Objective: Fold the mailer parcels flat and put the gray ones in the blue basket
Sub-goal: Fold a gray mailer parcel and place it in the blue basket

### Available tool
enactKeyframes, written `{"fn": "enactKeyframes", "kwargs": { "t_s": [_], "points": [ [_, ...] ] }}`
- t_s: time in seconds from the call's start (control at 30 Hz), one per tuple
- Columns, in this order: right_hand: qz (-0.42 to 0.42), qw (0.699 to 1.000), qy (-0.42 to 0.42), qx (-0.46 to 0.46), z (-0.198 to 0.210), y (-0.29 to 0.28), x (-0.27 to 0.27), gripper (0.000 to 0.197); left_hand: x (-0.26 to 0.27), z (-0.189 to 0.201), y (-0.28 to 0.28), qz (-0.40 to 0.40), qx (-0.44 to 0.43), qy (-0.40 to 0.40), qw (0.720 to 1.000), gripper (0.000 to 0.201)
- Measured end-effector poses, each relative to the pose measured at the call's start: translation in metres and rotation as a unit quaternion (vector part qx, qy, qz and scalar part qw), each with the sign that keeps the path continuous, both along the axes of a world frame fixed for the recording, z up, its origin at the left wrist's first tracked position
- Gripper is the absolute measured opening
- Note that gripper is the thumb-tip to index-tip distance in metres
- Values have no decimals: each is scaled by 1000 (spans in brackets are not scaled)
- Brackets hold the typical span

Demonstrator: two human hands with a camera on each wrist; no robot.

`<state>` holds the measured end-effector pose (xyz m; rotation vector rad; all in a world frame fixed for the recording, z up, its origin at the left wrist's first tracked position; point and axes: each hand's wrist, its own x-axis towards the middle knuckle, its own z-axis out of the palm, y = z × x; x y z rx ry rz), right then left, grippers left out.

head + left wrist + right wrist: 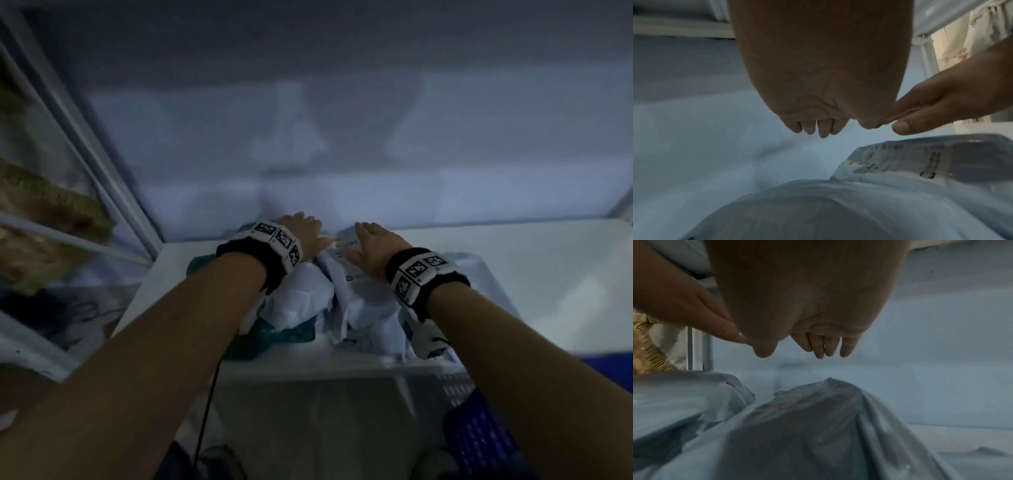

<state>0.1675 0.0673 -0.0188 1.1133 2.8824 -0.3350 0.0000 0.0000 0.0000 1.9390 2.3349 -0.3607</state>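
Dim white tabletop (513, 274) is carrying a heap of gray mailer parcels (363, 301). I am hovering left hand (301, 233) and right hand (373, 243) above it, fingers extended, gripping nothing. Blue basket (479, 428) is waiting near-right. Reaching step, I judge; next, grasping one parcel for flattening.

Dim room, white table (513, 274), pale wall (342, 137)

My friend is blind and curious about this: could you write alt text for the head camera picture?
Two bare forearms with black-and-white patterned wristbands reach forward, the left hand and right hand open above a heap of crumpled pale gray plastic mailer parcels on a white table. A blue plastic basket sits at lower right in dim, blurry light.
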Motion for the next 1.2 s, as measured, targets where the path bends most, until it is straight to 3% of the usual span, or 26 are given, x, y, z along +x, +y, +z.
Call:
{"fn": "enactKeyframes", "kwargs": {
  "t_s": [0.17, 0.3, 0.53, 0.83, 1.03, 1.2],
  "points": [
    [-5, 1000, -18, -15, -17, 12, 0, 76, 5, -30, 10, -34, -7, 65, 997, 55],
    [-14, 1000, -9, -5, -40, 14, -4, 78, 13, -43, 15, -60, 8, 52, 997, 57],
    [-39, 998, 38, 31, -63, 8, -5, 66, 18, -73, 2, -38, 13, 22, 999, 54],
    [-97, 984, 142, 52, -73, 0, 13, 39, 7, -100, -22, -134, 167, 78, 974, 58],
    [-102, 983, 145, 44, -74, 2, 14, 31, -5, -102, -29, -147, 124, 142, 971, 46],
    [-119, 982, 148, 21, -71, 4, 16, 36, -10, -108, -38, -188, 128, 137, 964, 54]
  ]
}}
